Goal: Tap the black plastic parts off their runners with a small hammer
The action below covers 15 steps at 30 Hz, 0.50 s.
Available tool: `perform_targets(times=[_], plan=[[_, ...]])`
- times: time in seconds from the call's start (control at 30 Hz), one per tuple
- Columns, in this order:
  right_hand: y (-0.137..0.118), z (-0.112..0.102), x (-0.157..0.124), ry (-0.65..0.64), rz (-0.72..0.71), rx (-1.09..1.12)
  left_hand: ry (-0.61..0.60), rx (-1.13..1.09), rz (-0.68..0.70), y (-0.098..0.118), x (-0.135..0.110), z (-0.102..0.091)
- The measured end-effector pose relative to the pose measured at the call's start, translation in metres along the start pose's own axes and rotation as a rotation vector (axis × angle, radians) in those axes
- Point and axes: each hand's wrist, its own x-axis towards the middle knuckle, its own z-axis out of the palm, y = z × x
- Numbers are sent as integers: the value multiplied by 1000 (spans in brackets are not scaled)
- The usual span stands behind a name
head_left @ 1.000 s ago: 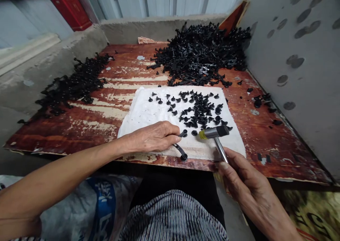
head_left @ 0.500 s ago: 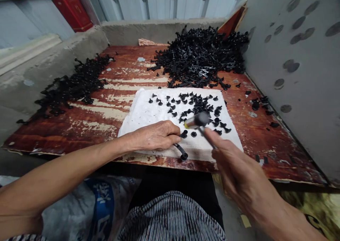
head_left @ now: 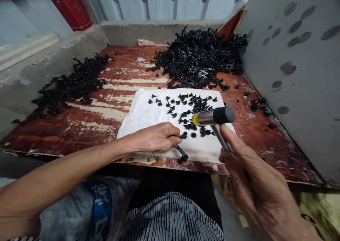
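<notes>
My left hand (head_left: 162, 137) rests at the near edge of a white cloth (head_left: 140, 117), its fingers pinched on a black crank-shaped handle (head_left: 181, 152). The handle's round end sticks out toward me, and its middle is partly hidden by the fingers. My right hand (head_left: 247, 163) is wrapped round the shaft of a mallet (head_left: 212, 116) with a metal head, a black end and a yellow end. The mallet is raised above the cloth, to the right of the handle. Several small black knobs (head_left: 193, 135) lie scattered and clustered on the cloth under it.
A big heap of black parts (head_left: 199, 56) stands at the back right. A smaller pile of black handles (head_left: 77, 79) runs along the left ledge. Several loose knobs (head_left: 254, 106) lie by the grey panel (head_left: 287, 92) at right. A red box (head_left: 71, 12) sits at the back left.
My right hand has moved the mallet to the right and nearer to me, away from the handle. My left hand keeps its hold in the same place.
</notes>
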Motion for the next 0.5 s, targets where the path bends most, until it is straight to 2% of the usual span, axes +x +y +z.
perform_targets(times=[0.13,0.27,0.33,0.4,0.47,0.5], plan=[[2,-1,2,-124,1,-68,-5,1,5,0,2,1],[1,1,1,-19,13,-28,-4,-4,-11,-1,3,1],[1,3,0,-94,7,-49,1,7,-5,-2,3,0],[2,6,-2,-108,10,-36,10,23,4,-3,3,0],[4,9,-3,1,22,7,28,39,16,-3,3,3],[5,10,-4,13,20,16,31,41,19,-2,3,5]])
